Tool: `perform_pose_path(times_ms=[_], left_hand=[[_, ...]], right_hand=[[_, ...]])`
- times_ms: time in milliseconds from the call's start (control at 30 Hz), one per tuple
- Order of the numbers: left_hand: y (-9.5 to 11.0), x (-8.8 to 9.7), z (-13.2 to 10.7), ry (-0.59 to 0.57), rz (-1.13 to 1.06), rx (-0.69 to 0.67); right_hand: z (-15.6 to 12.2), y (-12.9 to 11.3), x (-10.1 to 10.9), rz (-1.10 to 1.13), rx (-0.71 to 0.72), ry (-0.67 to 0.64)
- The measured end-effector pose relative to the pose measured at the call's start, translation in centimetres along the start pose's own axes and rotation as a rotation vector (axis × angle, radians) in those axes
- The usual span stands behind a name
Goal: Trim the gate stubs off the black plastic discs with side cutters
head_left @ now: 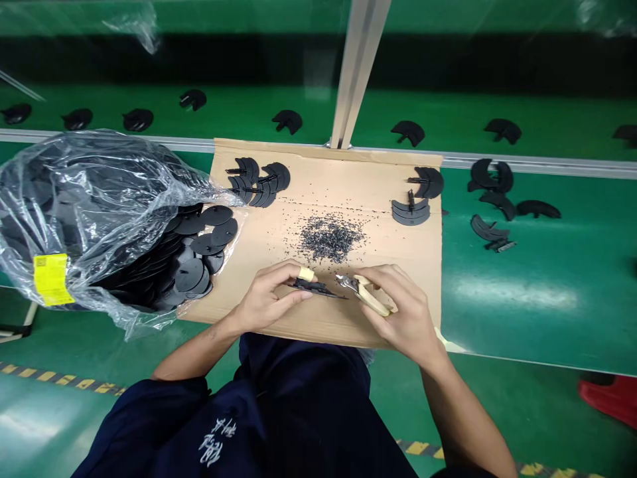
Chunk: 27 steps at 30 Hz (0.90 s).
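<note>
My left hand [269, 295] pinches a flat black plastic part [313, 287] edge-on, with a taped fingertip on top of it. My right hand [403, 312] grips a small cutting tool with a cream handle [371, 299]; its metal tip sits right beside the end of the part. Both hands hover over a sheet of brown cardboard [279, 232]. A heap of black trimmings [331, 236] lies on the cardboard just beyond the hands.
A clear plastic bag [89, 219] full of black discs spills onto the cardboard's left side. Trimmed black parts sit in stacks at the cardboard's top left [259, 180] and top right [415, 199]. More parts lie on the green conveyor belt [547, 126] behind a metal rail.
</note>
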<state>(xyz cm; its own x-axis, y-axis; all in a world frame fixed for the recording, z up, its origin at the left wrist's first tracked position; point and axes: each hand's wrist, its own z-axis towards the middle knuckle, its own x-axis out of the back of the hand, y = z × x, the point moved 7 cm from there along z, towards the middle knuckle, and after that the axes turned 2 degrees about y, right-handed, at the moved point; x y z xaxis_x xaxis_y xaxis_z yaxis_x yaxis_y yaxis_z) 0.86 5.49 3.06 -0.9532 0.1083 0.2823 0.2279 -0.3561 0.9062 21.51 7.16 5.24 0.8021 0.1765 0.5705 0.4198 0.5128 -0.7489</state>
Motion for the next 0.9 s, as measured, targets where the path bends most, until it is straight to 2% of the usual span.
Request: perform_pose_path(times_ms=[67,233,433,800,900], left_hand=[[-0.3,0.0,-0.2,0.025,-0.077,0.027],[-0.1,-0.1,-0.2,0.032,-0.133,-0.016],[-0.2,-0.4,-0.5,0.060,-0.216,-0.012],[0.6,-0.5,-0.6,0.146,-0.148,-0.078],[0.6,-0.4,-0.8,0.148,-0.126,-0.084]], right_hand=[[-0.1,0.1,-0.2,-0.053,0.052,-0.021],[-0.1,-0.7,-1.1,-0.123,0.169,-0.028],[-0.2,-0.8,-1.4,-0.117,0.189,-0.023],[-0.4,-2.9,-1.1,-0.492,0.317,0.067],[-0.3,-2.9,-1.2,-0.422,0.281,0.038]])
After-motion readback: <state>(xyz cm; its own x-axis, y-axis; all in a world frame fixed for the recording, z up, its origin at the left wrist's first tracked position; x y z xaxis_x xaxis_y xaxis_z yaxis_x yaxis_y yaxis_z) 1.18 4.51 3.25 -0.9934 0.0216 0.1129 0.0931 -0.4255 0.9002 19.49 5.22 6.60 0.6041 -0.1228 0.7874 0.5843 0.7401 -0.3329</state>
